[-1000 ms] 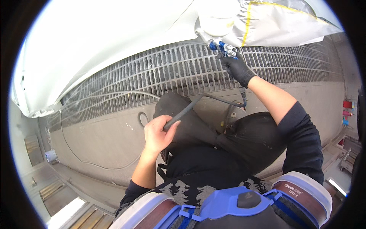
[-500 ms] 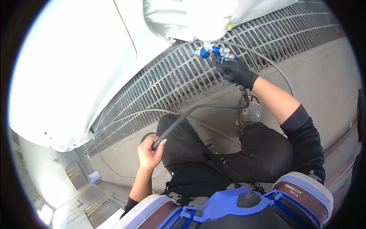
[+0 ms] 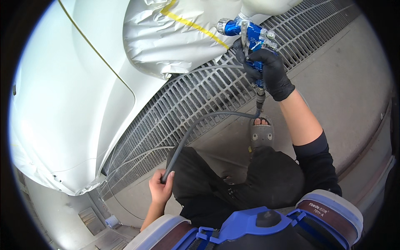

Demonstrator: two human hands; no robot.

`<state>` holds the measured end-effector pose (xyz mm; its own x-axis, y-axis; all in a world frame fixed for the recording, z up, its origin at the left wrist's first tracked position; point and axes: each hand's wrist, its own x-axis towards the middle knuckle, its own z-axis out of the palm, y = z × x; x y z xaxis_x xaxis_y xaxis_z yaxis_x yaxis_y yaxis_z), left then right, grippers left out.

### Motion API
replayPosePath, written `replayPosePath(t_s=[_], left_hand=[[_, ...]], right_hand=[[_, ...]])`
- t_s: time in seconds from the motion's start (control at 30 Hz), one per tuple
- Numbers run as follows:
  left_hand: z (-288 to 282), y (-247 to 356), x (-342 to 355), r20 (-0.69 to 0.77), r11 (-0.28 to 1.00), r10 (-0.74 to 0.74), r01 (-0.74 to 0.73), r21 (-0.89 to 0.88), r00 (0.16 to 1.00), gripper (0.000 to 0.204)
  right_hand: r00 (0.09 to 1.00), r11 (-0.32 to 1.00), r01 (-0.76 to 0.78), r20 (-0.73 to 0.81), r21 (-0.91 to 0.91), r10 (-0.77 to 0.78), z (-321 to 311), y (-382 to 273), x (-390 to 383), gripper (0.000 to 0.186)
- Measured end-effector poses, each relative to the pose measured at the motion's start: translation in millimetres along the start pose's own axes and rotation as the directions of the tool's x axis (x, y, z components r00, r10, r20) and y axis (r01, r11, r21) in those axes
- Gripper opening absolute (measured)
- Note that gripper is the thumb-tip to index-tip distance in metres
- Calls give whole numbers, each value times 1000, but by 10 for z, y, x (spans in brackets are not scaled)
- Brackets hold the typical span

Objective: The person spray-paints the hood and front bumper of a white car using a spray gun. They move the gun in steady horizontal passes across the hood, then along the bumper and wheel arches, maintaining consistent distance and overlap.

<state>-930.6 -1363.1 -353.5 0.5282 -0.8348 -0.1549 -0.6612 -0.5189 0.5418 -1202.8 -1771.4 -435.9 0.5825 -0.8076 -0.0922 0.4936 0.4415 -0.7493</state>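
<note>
My right hand, in a black glove, is wrapped round the grip of a blue spray gun. A pale cup sits on top of the gun, partly cut off by the upper edge. The gun's nozzle points left, beside white masking paper with a strip of yellow tape. From the base of the grip a dark grey air hose curves down to the left. My bare left hand is closed round that hose, near my knee. Whether the trigger is pulled I cannot tell.
A glossy white car body fills the left side. Below it runs a metal floor grating, with a thin hose lying across it. My sandalled foot rests beside the grating. A blue respirator covers the lower edge.
My right hand has raised the spray gun, which now looks larger and more upright. The view has shifted, showing more taped paper. My left hand still grips the hose.
</note>
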Motion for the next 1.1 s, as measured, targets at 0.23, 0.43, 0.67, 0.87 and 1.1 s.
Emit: replayPosePath(t_s=[0.23, 0.43, 0.67, 0.87, 1.1], left_hand=[[-13, 73, 8, 49, 1000, 1, -2, 12, 999, 21], [-10, 66, -63, 36, 1000, -19, 18, 23, 999, 19], [8, 95, -124, 7, 1000, 0, 0, 31, 1000, 19], [-12, 97, -176, 70, 996, -12, 6, 89, 997, 19], [-39, 192, -222, 34, 996, 16, -19, 84, 999, 18]], right_hand=[[661, 247, 677, 424, -694, -620, 84, 376, -45, 5], [535, 65, 708, 473, -704, -699, 114, 482, 218, 8], [595, -25, 563, 426, -826, -682, 135, 423, 131, 12], [1000, 936, -13, -3, -351, 13, -1, 257, -108, 7], [596, 278, 788, 571, -549, -565, -80, 538, 290, 14]])
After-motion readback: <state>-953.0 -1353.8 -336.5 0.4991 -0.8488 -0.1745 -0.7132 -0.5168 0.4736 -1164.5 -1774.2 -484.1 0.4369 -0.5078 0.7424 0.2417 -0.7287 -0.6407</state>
